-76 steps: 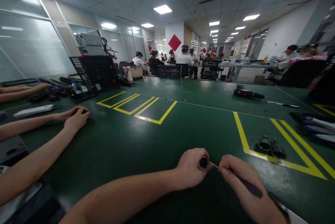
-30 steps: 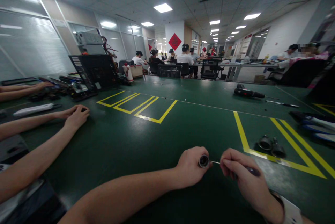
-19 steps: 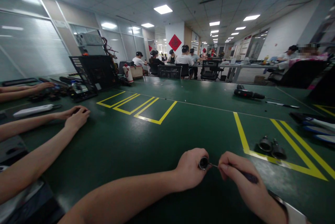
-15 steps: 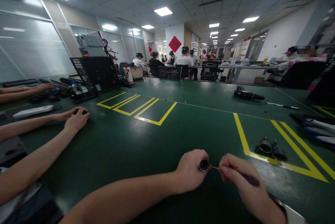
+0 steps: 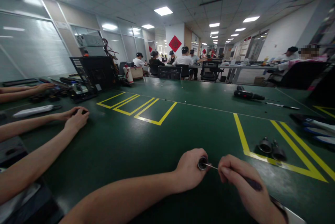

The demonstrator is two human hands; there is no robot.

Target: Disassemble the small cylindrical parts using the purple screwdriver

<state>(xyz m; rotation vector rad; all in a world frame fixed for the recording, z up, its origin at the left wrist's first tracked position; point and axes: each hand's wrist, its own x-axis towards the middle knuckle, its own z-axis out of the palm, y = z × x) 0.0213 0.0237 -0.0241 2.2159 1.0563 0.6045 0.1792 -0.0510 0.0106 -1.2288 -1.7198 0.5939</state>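
My left hand (image 5: 192,170) is closed around a dark, round, cup-like metal part (image 5: 202,163), its open mouth turned toward me. In my right hand (image 5: 239,176) is a screwdriver (image 5: 253,184) with a dark handle and a thin metal shaft. The shaft points left, and its tip reaches the mouth of the part; how deep it goes I cannot tell. To the right, two similar dark metal parts with narrow stems, one (image 5: 265,145) beside the other (image 5: 278,152), lie inside a yellow tape outline (image 5: 242,135) on the green table (image 5: 146,154).
A power drill (image 5: 248,94) and a thin rod (image 5: 282,106) lie at the back right. Blue-and-white tools (image 5: 320,131) sit at the right edge. On the left are a co-worker's hands (image 5: 75,117), a white power strip (image 5: 33,111) and a black computer case (image 5: 95,72).
The screwdriver's tip has shifted from the rim of the part to its open mouth. The part has turned slightly in my left hand. My right hand has moved a little.
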